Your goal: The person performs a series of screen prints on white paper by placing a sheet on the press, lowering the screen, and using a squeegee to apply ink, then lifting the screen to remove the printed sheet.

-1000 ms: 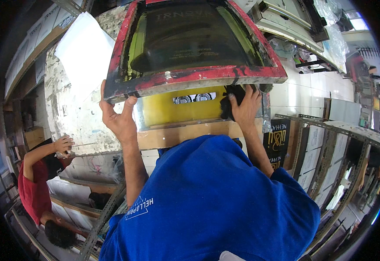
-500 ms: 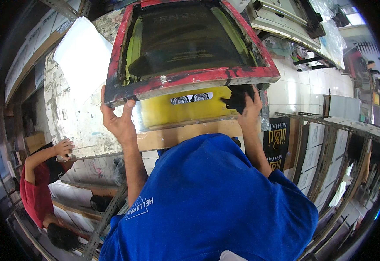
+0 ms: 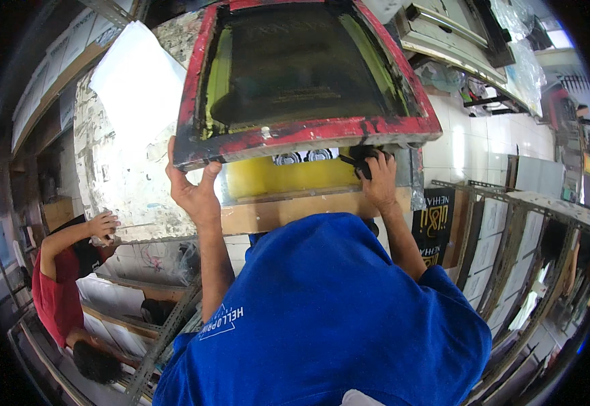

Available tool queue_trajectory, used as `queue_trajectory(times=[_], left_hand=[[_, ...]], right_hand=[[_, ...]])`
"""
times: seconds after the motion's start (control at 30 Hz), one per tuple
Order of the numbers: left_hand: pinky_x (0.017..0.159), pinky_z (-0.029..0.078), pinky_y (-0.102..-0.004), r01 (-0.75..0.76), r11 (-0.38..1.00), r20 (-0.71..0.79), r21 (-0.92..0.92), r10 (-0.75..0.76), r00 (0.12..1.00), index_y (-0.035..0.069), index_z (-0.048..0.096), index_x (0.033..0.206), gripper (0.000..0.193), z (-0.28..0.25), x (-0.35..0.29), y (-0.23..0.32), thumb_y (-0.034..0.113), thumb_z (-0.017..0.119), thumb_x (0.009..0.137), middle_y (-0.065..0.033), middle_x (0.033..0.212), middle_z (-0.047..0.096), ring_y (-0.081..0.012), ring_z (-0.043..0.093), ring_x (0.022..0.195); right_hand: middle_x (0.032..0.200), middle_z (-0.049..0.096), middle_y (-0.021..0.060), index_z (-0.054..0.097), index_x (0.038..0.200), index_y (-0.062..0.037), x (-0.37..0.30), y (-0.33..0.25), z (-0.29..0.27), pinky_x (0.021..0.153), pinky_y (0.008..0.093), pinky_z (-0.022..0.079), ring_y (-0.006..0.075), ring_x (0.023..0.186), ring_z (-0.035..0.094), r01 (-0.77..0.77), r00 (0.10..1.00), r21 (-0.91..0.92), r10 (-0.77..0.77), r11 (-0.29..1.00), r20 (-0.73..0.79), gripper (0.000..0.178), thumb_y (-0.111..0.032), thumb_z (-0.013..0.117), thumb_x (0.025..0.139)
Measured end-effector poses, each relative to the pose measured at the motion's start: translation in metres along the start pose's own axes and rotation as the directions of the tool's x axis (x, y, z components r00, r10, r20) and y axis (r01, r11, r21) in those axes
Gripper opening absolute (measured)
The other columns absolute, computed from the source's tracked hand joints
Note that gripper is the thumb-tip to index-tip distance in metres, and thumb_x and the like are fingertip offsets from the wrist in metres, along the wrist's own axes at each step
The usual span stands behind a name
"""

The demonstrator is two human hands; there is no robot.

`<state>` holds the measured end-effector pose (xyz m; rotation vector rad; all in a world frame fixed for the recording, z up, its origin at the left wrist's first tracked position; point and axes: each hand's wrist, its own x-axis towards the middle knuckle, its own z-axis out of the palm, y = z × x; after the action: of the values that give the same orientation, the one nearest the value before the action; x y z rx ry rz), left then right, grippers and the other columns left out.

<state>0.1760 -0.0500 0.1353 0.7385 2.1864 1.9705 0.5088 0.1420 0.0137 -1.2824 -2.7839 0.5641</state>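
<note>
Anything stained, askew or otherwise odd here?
The red frame has dark smears along its near bar, and grimy blotches mark the pale tabletop at left; both look dirty. The frame's near edge sits above the yellow surface, but the left hand holds it.

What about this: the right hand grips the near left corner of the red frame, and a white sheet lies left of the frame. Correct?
Wrong hand: the head view shows the left hand gripping that corner of the red frame. The white sheet does lie left of it.
</note>
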Motion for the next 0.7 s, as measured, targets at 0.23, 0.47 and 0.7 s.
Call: queue_trajectory(times=[0.23,0.47,0.7], left_hand=[[0.103,0.045,-0.0328,0.083,0.996,0.057,0.028,-0.084,0.995,0.000,0.048,0.148,0.090,-0.007,-0.010,-0.012,0.006,0.091,0.070,-0.0068,0.122,0.059,-0.0175,0.058,0.112],[0.104,0.045,-0.0336,0.088,0.996,0.081,0.026,-0.090,0.993,-0.002,0.046,0.149,0.095,-0.006,-0.019,-0.029,0.007,0.093,0.067,-0.0090,0.127,0.058,-0.0187,0.058,0.114],[0.106,0.044,-0.0354,0.056,0.997,0.056,0.052,-0.059,0.997,-0.006,0.051,0.143,0.087,-0.010,-0.017,-0.024,0.011,0.092,0.068,-0.0139,0.137,0.055,-0.0215,0.054,0.122]], right_hand=[[0.134,0.063,0.0088,0.058,0.136,-0.0079,0.069,-0.013,-0.003,0.105,0.0434,0.046,0.0274,0.120,0.059,0.091,0.982,0.761,0.183,-0.642,0.037,0.049,-0.041,0.048,0.101],[0.134,0.063,0.0091,0.058,0.137,-0.0076,0.132,-0.142,0.006,0.104,0.0431,0.048,0.0270,0.119,0.060,-0.088,0.992,0.636,-0.007,-0.766,0.129,0.049,-0.039,0.046,0.102],[0.134,0.063,0.0098,0.059,0.135,-0.0077,0.145,-0.183,0.023,0.103,0.0435,0.049,0.0270,0.119,0.060,-0.268,0.956,0.645,-0.113,-0.716,0.271,0.047,-0.037,0.046,0.102]])
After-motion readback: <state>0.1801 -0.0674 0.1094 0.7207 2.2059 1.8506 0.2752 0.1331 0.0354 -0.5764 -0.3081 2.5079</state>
